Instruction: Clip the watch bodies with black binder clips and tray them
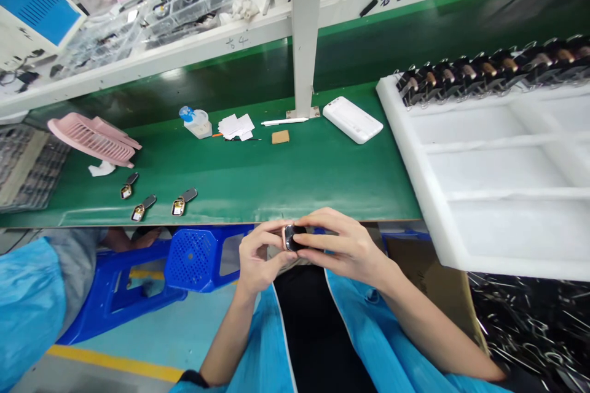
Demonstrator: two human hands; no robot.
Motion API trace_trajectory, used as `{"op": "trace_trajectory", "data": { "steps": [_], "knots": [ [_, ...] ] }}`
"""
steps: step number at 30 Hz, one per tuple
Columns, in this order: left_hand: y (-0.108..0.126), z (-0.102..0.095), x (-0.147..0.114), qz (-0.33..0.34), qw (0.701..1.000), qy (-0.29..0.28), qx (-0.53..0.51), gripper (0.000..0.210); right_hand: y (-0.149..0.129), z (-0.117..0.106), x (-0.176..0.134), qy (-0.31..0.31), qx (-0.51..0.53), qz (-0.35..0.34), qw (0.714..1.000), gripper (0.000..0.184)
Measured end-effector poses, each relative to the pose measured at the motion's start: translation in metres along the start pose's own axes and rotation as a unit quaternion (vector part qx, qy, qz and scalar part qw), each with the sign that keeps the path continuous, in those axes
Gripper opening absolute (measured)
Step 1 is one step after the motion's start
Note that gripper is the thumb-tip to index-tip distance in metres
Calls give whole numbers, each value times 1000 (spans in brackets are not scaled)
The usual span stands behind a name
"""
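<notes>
Green bench (304,175) | watch (289,237) between left hand (259,258), right hand (348,242) | both pinching it

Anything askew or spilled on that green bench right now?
No spill shows. The white paper slips lie overlapping at uneven angles beside the blue-capped bottle, not squared into a stack; a crumpled-looking white scrap lies by the pink slatted object.

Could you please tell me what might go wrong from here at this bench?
The smartwatch is pinched between the left hand and the right hand, just off the front edge of the green bench, so a slip might let it fall. Three opened smartwatches lie near that edge with their insides exposed; a careless reach could perhaps knock one off, or dust might get in.
</notes>
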State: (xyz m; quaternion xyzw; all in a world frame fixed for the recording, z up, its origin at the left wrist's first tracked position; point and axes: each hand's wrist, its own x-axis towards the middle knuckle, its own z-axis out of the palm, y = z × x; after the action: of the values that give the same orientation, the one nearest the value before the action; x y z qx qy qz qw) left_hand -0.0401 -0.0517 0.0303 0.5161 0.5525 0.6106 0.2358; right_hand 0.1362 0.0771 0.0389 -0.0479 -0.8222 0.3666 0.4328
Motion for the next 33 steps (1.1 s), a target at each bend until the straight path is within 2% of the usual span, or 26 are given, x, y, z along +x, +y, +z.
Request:
{"op": "trace_trajectory", "data": {
  "steps": [23,28,30,32,33],
  "knots": [
    [0,5,0,-5,1000,3,-27,21,-6,-3,-1,-30,5,32,999,16],
    [-4,6,0,-5,1000,20,-20,25,-3,0,-2,-31,15,32,999,17],
    [-5,7,-1,-1,999,38,-11,26,-3,6,-4,-22,43,65,997,17],
    [-5,8,-2,13,999,50,-1,25,-4,16,-7,16,95,144,985,14],
    [-4,9,-2,26,998,50,6,24,-5,21,-8,48,135,199,969,15]
  ]
}}
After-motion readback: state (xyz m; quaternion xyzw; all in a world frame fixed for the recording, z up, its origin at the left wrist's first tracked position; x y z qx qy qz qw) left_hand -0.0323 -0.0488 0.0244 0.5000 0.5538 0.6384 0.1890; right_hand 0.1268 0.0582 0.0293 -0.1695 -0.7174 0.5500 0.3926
